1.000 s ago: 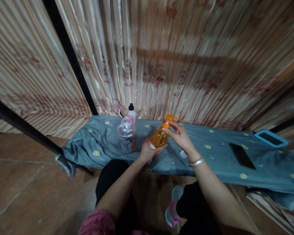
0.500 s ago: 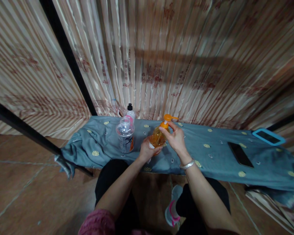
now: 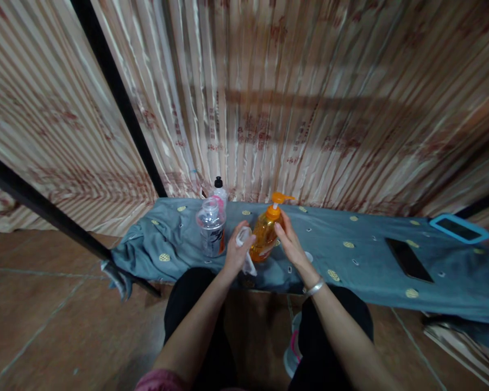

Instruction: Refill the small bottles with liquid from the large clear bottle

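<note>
An amber pump bottle with an orange pump head stands slightly tilted over the cloth-covered bench. My right hand is wrapped round its right side, just below the collar. On the bottle's left, my left hand is closed on a crumpled white tissue, which pokes out above and below the fingers. A clear plastic bottle with a dark and orange print stands left of that hand. Behind it is a clear bottle with a black cap and some pink on it.
To the right lie a black phone and a blue-framed object with a dark screen. A small white round item is beside my right wrist. Dark metal poles cross the left side, before a striped curtain.
My right hand has moved down from the pump's collar to the bottle's side. My left hand has come off the bottle's lower body to its left, and the tissue shows more.
</note>
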The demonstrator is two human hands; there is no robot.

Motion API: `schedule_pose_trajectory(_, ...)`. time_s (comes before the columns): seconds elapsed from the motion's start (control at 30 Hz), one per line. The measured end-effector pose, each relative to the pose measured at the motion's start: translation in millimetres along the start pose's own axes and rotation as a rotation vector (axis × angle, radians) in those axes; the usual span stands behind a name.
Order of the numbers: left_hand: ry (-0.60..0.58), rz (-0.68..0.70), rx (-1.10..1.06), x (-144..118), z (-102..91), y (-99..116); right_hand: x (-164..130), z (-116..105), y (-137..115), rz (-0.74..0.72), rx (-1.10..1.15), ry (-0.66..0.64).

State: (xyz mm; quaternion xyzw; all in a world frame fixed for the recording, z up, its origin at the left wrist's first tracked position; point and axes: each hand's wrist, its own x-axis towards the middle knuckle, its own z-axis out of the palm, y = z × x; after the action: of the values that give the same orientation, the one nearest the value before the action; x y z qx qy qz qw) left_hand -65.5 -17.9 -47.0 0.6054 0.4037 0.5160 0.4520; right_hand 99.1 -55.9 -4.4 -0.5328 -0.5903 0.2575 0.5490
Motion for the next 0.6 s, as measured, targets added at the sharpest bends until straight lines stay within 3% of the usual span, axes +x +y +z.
schedule_pose_trajectory(0.13,0.051,0.089,-0.05,15,6.1,30,2,2,7,0.019,0.071,0.019)
schedule_pose_trajectory(0.3,-0.005,0.249,0.175,31,32.7,53,2,4,20,0.012,0.166,0.033)
schedule_pose_trajectory(0.43,-0.061,0.298,0.259,26,44.7,40,2,3,27,0.003,0.231,0.049)
schedule_pose_trajectory(0.6,-0.039,0.181,0.214,7,40.1,4,2,3,25,0.02,0.264,0.037)
